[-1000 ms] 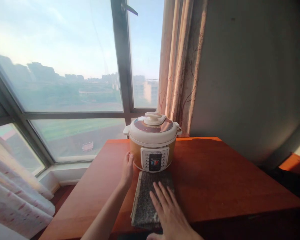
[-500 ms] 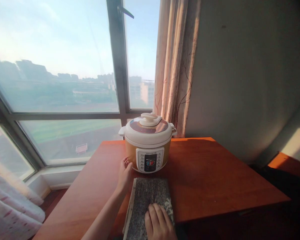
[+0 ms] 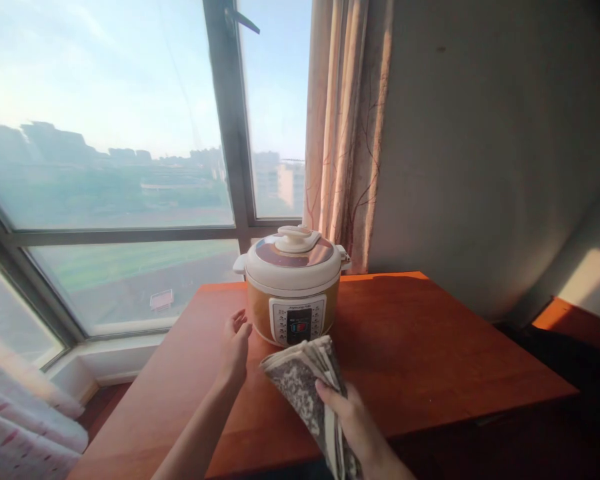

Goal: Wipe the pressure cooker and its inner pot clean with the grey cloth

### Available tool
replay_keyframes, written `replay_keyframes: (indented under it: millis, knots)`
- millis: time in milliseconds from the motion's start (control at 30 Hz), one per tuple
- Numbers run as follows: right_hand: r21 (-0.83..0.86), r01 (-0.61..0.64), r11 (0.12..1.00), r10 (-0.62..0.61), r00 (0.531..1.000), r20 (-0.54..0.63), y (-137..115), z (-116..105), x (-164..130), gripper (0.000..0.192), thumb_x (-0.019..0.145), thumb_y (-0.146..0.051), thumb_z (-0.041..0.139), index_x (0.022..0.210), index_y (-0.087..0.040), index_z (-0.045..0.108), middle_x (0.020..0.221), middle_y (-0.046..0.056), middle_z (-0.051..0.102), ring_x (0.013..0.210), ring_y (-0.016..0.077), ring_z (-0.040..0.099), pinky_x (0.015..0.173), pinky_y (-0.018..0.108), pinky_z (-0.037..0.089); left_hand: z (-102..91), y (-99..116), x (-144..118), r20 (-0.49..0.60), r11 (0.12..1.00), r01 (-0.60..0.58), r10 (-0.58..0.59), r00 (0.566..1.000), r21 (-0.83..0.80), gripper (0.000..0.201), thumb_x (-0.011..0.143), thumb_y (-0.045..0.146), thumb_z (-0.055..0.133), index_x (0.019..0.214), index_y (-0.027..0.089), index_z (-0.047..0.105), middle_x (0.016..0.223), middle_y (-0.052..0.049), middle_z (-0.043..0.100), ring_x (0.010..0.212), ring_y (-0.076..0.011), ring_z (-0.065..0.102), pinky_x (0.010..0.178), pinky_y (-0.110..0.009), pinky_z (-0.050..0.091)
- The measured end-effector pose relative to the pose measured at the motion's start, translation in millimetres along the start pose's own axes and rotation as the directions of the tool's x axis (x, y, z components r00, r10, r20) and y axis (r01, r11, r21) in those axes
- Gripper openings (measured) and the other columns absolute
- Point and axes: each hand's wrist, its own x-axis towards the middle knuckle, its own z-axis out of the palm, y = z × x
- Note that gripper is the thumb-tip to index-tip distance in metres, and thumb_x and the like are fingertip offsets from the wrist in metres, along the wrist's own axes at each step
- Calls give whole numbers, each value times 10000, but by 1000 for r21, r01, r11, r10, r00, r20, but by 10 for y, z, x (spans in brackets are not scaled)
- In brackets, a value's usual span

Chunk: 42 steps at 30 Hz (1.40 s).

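Note:
A white and gold electric pressure cooker [image 3: 293, 287] stands upright on the wooden table, its lid on and its control panel facing me. Gripped in my right hand [image 3: 353, 417] is a folded grey-and-white cloth [image 3: 300, 383], thumb on top, raised off the table in front of the cooker. Its layered edges point up and to the right. My left hand [image 3: 237, 347] is beside the cooker's lower left side, with nothing in it. Its fingers are partly spread and bent, apart from the cooker.
The reddish-brown table [image 3: 445, 373] reaches toward the window [image 3: 110, 180] and the grey wall. A beige curtain [image 3: 340, 133] hangs behind the cooker. At the lower left is a pale patterned curtain [image 3: 20, 413].
My right hand lay flat on the cloth; now it grips the cloth, lifted and turned. My left hand has moved slightly away from the cooker. The cooker stays in place.

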Motion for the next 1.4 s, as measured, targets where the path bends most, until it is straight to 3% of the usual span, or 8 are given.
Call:
replay_keyframes:
  millis: [167,267,367,600,767,900,1000,1400]
  knots:
    - [496,-386,778,337,922,188,-255,-174,-103,467,842,-565,643,1033,-160,773,873,119,785,962,313,734,905,454,547,-4,264,39,-46,999,-36,35,998,-26,405,689,316,654,1077,220,586,1351,-129,572,1349,-318,484,1113,-492,400]
    - [592,-287,753,313,948,61,-451,-319,-206,423,839,-554,664,1037,-197,777,878,97,791,988,311,731,940,481,538,21,524,69,-25,997,-54,53,998,-60,393,720,380,681,1074,234,592,1380,-115,557,1355,-304,477,1110,-494,391]
    - [588,11,809,169,953,-251,-762,-461,-183,380,806,-517,717,1065,-244,766,932,66,795,999,299,727,956,486,538,77,809,167,49,994,-111,111,993,7,427,784,473,659,1150,267,583,1446,-97,520,1389,-298,435,1116,-509,360]
    - [130,572,810,-427,727,-538,-1601,-350,799,539,776,-532,723,1223,-238,654,1119,30,749,1065,240,694,937,395,551,317,1038,738,204,984,-85,53,978,153,716,748,690,654,1337,299,542,1422,-121,552,1233,-346,547,921,-442,467]
    - [-572,611,548,-813,551,-190,-2024,214,1693,379,901,-451,559,1145,-184,671,1255,101,693,1246,256,589,1065,391,448,383,886,945,254,985,-158,136,958,70,645,744,727,639,1187,259,665,1178,-91,674,962,-249,615,726,-321,479]
    - [-914,391,111,-670,708,222,-2194,623,2070,385,876,-411,598,1159,-162,677,1245,148,684,1236,318,579,1065,447,430,431,817,954,173,988,-154,155,973,-21,561,745,640,648,1117,221,679,981,-52,668,799,-183,573,632,-267,447]
    - [-935,330,-128,-469,811,350,-2325,732,2192,448,825,-413,642,1225,-211,661,1285,132,666,1212,349,586,1020,483,457,489,795,973,95,981,-189,192,977,-34,447,733,513,630,1046,200,690,833,-16,621,720,-161,523,580,-245,406]
    - [-937,316,-146,-391,852,348,-2428,690,2098,511,864,-406,552,1366,-324,593,1278,69,688,1142,306,638,898,410,525,399,797,972,178,977,-211,212,961,-27,418,696,418,613,1029,181,703,799,-18,639,724,-167,559,617,-265,450]
